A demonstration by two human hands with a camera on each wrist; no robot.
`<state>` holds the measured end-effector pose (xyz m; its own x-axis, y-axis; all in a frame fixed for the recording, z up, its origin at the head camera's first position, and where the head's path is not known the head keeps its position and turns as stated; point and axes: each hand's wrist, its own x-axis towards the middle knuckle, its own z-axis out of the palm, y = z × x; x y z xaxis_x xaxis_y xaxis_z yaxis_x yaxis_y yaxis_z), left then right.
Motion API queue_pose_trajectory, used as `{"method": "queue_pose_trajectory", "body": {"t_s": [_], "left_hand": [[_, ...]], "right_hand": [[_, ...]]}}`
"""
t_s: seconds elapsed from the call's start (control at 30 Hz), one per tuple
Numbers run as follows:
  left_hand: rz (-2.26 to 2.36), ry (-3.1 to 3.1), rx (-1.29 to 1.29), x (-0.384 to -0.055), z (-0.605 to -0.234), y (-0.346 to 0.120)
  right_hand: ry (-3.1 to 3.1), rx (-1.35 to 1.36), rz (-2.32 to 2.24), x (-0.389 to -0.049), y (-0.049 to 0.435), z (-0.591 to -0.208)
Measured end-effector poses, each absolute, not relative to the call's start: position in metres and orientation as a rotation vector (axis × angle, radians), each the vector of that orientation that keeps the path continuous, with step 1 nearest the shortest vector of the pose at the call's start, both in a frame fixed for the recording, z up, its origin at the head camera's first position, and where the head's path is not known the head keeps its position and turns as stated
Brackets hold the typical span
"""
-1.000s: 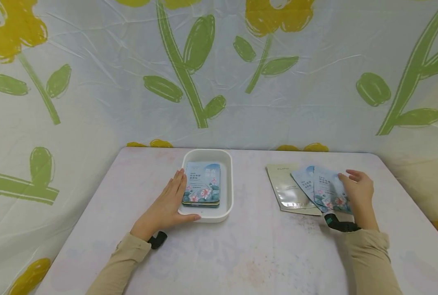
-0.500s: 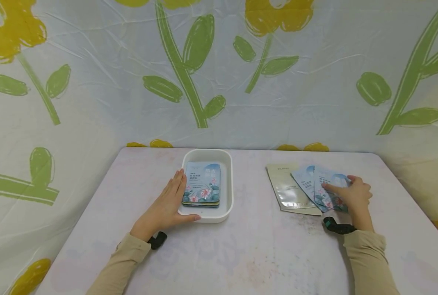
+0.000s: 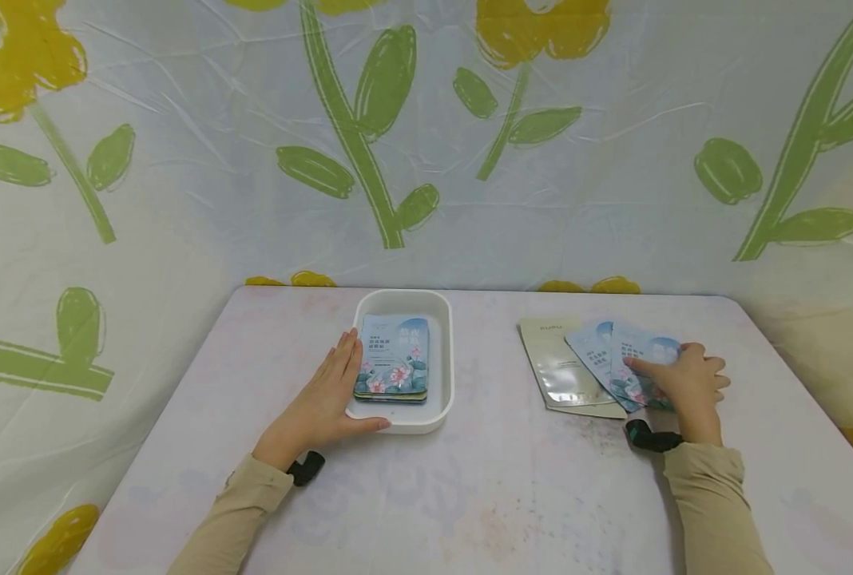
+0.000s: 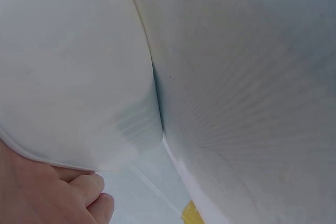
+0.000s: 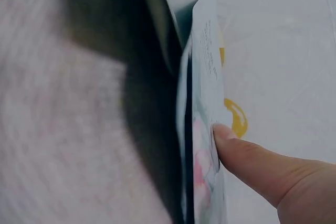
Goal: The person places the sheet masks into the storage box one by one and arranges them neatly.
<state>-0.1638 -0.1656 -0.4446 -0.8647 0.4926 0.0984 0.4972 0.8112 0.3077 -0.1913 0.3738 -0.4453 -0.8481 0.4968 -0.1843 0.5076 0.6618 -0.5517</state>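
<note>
My left hand (image 3: 319, 407) lies with straight fingers along the left side of a white plastic tray (image 3: 442, 359); its thumb reaches the near rim. Inside the tray sits a stack of flat sachets, with a blue flower-printed sachet (image 3: 396, 355) on top. On the right, my right hand (image 3: 692, 387) holds another blue flower-printed sachet (image 3: 635, 351) by its right side. The thumb (image 5: 247, 156) presses on the printed face; the fingers underneath are hidden. Under its left edge lies a similar blue sachet (image 3: 592, 351), overlapping pale gold-green sachets (image 3: 552, 359).
All of this is on a pale, light-patterned table (image 3: 470, 495). A white cloth (image 3: 577, 216) with yellow flowers and green leaves hangs behind and at the sides. Black camera mounts sit at both wrists, the right one (image 3: 652, 438) close to the sachets.
My right hand has shifted from the upper right edge of the blue sachet onto it, its thumb moving left across the face. The left hand and tray stay put.
</note>
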Motion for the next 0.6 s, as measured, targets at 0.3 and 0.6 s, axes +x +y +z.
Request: {"method": "queue_pose_trajectory", "body": {"t_s": [0.3, 0.6], "left_hand": [[-0.52, -2.97, -0.821, -0.1638, -0.4441, -0.1669], [-0.511, -2.966, -0.824, -0.1639, -0.4458, -0.1673]], "right_hand": [[2.801, 0.941, -1.213, -0.1904, 0.3753, -0.4502], [2.73, 1.048, -1.38, -0.1918, 0.3829, -0.451]]}}
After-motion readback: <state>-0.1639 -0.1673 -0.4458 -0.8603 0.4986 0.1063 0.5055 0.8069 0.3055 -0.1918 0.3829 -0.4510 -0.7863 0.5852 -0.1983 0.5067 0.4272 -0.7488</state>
